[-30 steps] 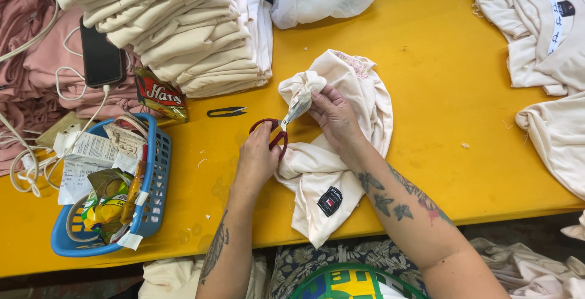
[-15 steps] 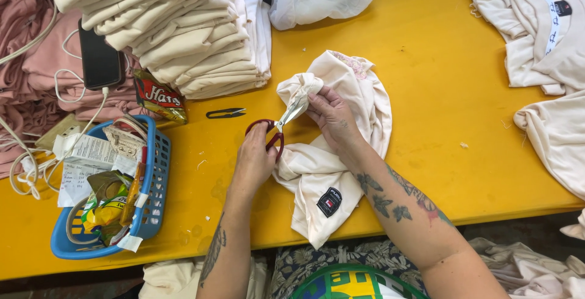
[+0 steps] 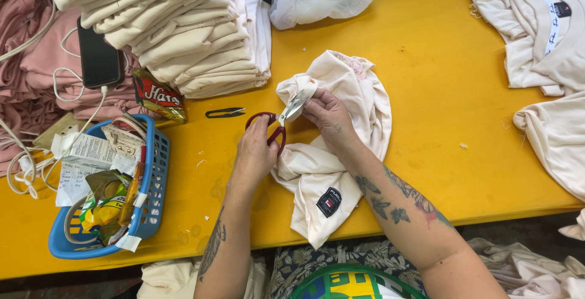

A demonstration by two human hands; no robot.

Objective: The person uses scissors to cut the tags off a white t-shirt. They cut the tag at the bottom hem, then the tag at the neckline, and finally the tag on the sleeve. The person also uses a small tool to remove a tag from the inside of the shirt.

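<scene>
Head view, we're mid-frame on the yellow table (image 3: 426, 92): our left hand (image 3: 255, 153) grips red-handled scissors (image 3: 277, 122), blades up against a bunched bit of the cream garment (image 3: 341, 147). Our right hand (image 3: 329, 116) pinches that fabric. Small black thread snips (image 3: 224, 112) lie just left, untouched.

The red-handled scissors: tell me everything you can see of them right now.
The scissors have red loop handles and pale metal blades. The left hand grips the handles, fingers through the loops, over the yellow table. The blades angle up and right into a bunched fold of the cream garment, which the right hand pinches just beside them. The blade tips are hidden in the cloth, so how far they are open cannot be told.
</scene>
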